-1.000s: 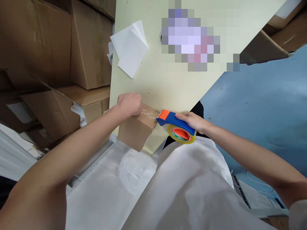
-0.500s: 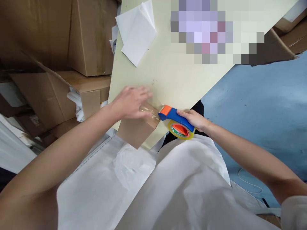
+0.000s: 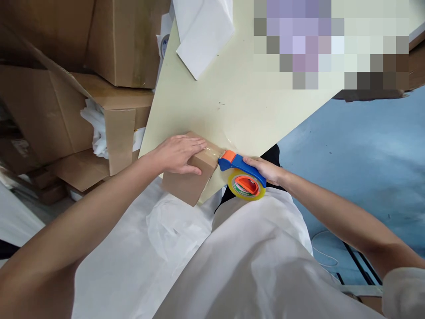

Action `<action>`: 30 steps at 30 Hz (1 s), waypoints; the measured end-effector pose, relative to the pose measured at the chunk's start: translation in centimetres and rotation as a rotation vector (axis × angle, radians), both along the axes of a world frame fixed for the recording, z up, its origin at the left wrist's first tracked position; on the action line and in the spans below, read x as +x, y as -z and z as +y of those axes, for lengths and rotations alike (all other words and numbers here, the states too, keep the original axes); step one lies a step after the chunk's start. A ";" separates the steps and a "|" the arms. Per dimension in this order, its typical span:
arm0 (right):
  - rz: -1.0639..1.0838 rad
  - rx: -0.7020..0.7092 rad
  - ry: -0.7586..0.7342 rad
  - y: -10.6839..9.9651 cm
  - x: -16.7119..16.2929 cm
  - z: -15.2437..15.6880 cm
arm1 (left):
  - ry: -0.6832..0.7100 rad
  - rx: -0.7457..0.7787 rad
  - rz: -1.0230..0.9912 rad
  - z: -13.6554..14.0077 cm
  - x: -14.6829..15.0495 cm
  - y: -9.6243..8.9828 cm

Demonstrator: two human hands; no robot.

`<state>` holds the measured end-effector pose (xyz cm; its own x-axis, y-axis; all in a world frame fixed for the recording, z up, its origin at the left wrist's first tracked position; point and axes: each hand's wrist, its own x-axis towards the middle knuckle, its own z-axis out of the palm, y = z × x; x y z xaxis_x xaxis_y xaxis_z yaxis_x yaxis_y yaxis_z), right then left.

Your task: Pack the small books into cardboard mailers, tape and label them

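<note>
A small brown cardboard box [image 3: 192, 177] sits at the near edge of the cream table [image 3: 199, 110], with clear tape along its top. My left hand [image 3: 181, 153] lies flat on the box, fingers stretched over the top and thumb along the near side. In my right hand [image 3: 265, 169] is a blue and orange tape dispenser [image 3: 242, 165], gripped by its handle. Its orange head is at the box's right end, where the tape meets the box. A yellowish roll of tape [image 3: 232, 188] hangs beneath the handle.
White sheets [image 3: 206, 44] lie at the back of the table. Large cardboard boxes [image 3: 133, 44] stand on the left, one with white wrapping [image 3: 96, 128] sticking out. White plastic sheeting [image 3: 179, 226] hangs below the table edge. A blurred-out patch covers the upper right.
My left hand has come down from a blurred hover to rest on the box. My right hand keeps the dispenser at the box's end. The camera view has shifted slightly.
</note>
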<state>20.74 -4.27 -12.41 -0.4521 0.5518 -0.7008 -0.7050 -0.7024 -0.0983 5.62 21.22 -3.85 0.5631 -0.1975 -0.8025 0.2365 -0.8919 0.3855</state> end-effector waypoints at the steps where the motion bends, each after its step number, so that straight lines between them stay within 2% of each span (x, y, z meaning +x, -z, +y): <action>1: 0.003 -0.003 0.007 -0.1 -0.1 0.6 | -0.041 0.019 0.013 0.3 -0.3 -0.1; 5: -0.058 -0.003 0.029 -0.5 1.3 6.0 | -0.310 0.170 0.038 2.0 -1.3 -0.6; 8: -0.141 0.071 0.007 -0.4 3.4 11.6 | -0.497 0.337 -0.107 2.4 -1.3 -1.1; 10: -0.178 0.127 -0.046 -0.4 4.5 14.5 | -0.541 0.430 -0.225 1.8 -1.0 -1.3; 12: -0.248 0.162 -0.076 -0.5 5.1 16.1 | -0.553 0.478 -0.283 0.7 -0.6 -1.3; 15: -0.455 0.201 -0.007 -0.8 5.1 16.3 | -0.596 0.513 -0.295 -0.7 -0.2 -1.2; 18: -0.646 0.300 0.017 -1.2 4.8 15.2 | -0.645 0.539 -0.299 -1.3 -0.4 -1.2; 21: -0.740 0.463 -0.049 -1.8 4.9 14.0 | -0.678 0.557 -0.296 -1.5 -0.6 -1.4; 25: -0.797 0.654 -0.208 -2.0 5.3 13.2 | -0.717 0.570 -0.296 -1.6 -0.8 -1.7; 30: -0.804 0.753 -0.317 -1.7 6.8 12.5 | -0.737 0.581 -0.285 -2.0 -0.9 -1.7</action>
<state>27.57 8.23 -10.67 -0.2166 0.8950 -0.3900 -0.0501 -0.4091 -0.9111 4.72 19.21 -2.15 0.5746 0.6641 -0.4784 0.7766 -0.6270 0.0623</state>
